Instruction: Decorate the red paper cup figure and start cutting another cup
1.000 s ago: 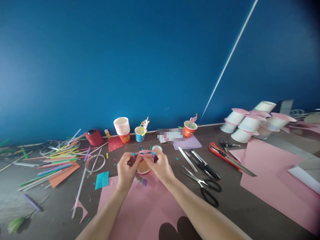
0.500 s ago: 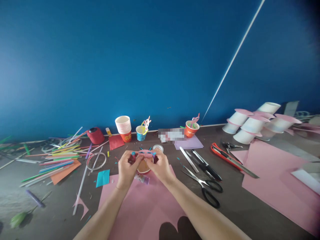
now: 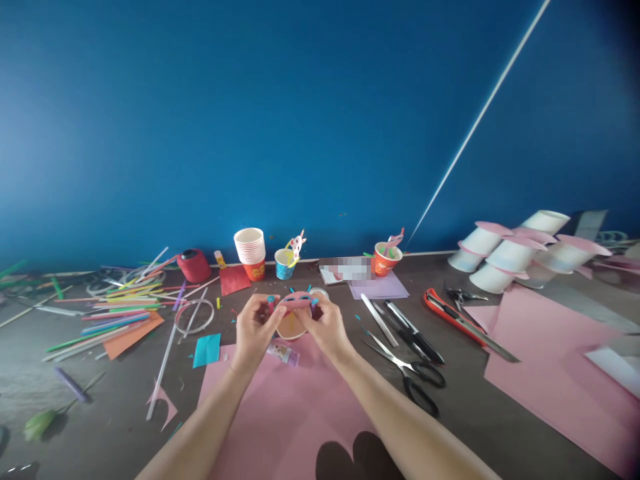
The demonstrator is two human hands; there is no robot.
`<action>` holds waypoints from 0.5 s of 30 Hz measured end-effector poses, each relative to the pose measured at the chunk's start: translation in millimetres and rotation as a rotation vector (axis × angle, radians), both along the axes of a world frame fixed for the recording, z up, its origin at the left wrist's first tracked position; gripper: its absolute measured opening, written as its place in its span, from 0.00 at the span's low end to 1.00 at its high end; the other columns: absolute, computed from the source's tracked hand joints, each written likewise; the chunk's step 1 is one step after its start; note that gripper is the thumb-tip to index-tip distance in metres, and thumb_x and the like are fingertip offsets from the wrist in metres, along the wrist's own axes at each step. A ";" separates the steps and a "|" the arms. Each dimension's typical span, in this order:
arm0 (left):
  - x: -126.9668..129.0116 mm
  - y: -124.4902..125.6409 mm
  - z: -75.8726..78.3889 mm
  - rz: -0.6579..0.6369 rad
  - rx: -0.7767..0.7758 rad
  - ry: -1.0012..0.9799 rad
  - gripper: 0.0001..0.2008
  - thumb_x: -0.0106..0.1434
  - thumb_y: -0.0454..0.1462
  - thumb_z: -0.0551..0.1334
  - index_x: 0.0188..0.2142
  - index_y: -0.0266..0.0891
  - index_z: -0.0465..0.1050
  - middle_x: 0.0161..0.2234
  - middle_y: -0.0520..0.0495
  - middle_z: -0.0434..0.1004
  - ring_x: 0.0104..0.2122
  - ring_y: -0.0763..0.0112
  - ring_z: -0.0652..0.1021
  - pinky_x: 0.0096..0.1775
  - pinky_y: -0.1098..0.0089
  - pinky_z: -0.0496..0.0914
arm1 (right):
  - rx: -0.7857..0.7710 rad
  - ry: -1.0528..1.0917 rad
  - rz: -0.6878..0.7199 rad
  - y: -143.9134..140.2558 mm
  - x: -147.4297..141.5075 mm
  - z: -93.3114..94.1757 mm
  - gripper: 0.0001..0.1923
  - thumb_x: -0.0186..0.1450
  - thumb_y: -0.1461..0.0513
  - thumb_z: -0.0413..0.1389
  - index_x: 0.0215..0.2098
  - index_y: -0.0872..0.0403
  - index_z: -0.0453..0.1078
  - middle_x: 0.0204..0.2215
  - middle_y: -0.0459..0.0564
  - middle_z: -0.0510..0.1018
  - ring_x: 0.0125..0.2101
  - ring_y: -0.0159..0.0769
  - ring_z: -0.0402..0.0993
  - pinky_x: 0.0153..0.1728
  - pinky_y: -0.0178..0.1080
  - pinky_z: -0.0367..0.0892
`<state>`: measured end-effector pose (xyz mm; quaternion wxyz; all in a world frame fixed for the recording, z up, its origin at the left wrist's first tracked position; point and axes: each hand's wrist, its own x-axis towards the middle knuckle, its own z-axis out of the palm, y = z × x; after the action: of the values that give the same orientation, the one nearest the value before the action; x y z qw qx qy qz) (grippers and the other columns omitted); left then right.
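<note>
Pinching the left end of a pink strip (image 3: 296, 299) with the left hand (image 3: 254, 327) and the right end with the right hand (image 3: 326, 327), both clamped on it by thumb and bent fingers. Held by the far edge of a large pink sheet (image 3: 295, 413), around the middle of the tabletop (image 3: 115, 447). Gripped from two sides, probably to share the hold evenly and prevent twisting. Tipped at each end with blue bits (image 3: 315, 302), partly hidden by fingers. Right up against a paper cup (image 3: 293, 325), with its tan inside facing the head camera, perhaps to leave the rim in plain sight. Cannot tell whether joined to the cup or merely touching.

With a small tube (image 3: 283, 353) lying on the sheet just on the near side of the cup, perhaps for easy reach. Laid out to the right of the sheet with scissors (image 3: 406, 366), a white pen (image 3: 379, 321), a black pen (image 3: 415, 333) and a cutter (image 3: 467, 326), seemingly to suit the right hand. Heaped toward the left edge of the tabletop with straws (image 3: 115, 313). Lined along the far edge with a stack of cups (image 3: 250, 246) and an orange cup (image 3: 385, 263), likely to leave working room in front.
</note>
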<state>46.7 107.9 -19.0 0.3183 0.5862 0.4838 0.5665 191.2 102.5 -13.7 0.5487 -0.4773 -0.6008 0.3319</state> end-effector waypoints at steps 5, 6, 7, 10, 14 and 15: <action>0.3 -0.7 0.2 -0.127 -0.101 -0.327 0.15 0.56 0.44 0.59 0.39 0.37 0.69 0.25 0.51 0.70 0.23 0.74 0.71 0.26 0.74 0.67 | -0.065 -0.011 -0.062 6.1 6.9 -2.5 0.09 0.55 0.58 0.56 0.30 0.56 0.68 0.23 0.44 0.68 0.22 0.29 0.61 0.24 0.31 0.58; 0.5 -0.4 -0.2 -0.142 -0.121 -0.355 0.15 0.56 0.44 0.58 0.39 0.37 0.69 0.24 0.51 0.70 0.22 0.74 0.71 0.25 0.74 0.68 | -0.069 -0.023 -0.075 7.2 8.1 -3.1 0.09 0.54 0.57 0.56 0.28 0.56 0.68 0.21 0.43 0.66 0.22 0.28 0.60 0.23 0.31 0.58; 0.7 0.2 -0.6 -0.156 -0.134 -0.358 0.14 0.56 0.44 0.59 0.38 0.37 0.70 0.24 0.52 0.70 0.22 0.75 0.71 0.25 0.73 0.68 | -0.072 -0.034 -0.082 8.0 9.1 -3.5 0.10 0.54 0.57 0.56 0.27 0.56 0.67 0.20 0.42 0.65 0.21 0.28 0.59 0.22 0.31 0.57; 0.6 2.4 -2.2 -0.171 -0.142 -0.306 0.12 0.55 0.42 0.60 0.34 0.36 0.71 0.25 0.51 0.71 0.23 0.74 0.72 0.27 0.73 0.69 | -0.076 -0.066 -0.076 8.3 10.1 -3.2 0.10 0.55 0.56 0.55 0.27 0.56 0.68 0.20 0.42 0.66 0.20 0.28 0.59 0.22 0.31 0.57; -1.3 5.4 -5.7 -0.140 -0.168 -0.291 0.12 0.53 0.42 0.62 0.33 0.36 0.72 0.25 0.51 0.71 0.23 0.73 0.73 0.26 0.73 0.69 | -0.050 -0.090 -0.018 6.5 8.4 0.8 0.09 0.55 0.58 0.55 0.31 0.56 0.70 0.26 0.46 0.70 0.25 0.31 0.64 0.27 0.32 0.60; -1.8 6.2 -7.0 -0.134 -0.175 -0.292 0.12 0.53 0.43 0.62 0.33 0.36 0.72 0.24 0.51 0.71 0.23 0.73 0.73 0.25 0.73 0.69 | -0.046 -0.092 -0.005 6.1 7.8 2.1 0.09 0.55 0.58 0.55 0.30 0.56 0.71 0.27 0.47 0.71 0.26 0.31 0.65 0.27 0.33 0.61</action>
<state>44.8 114.1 -26.0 0.4719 0.4990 0.4397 0.5788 199.0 108.7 -11.6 0.5100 -0.5063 -0.6164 0.3219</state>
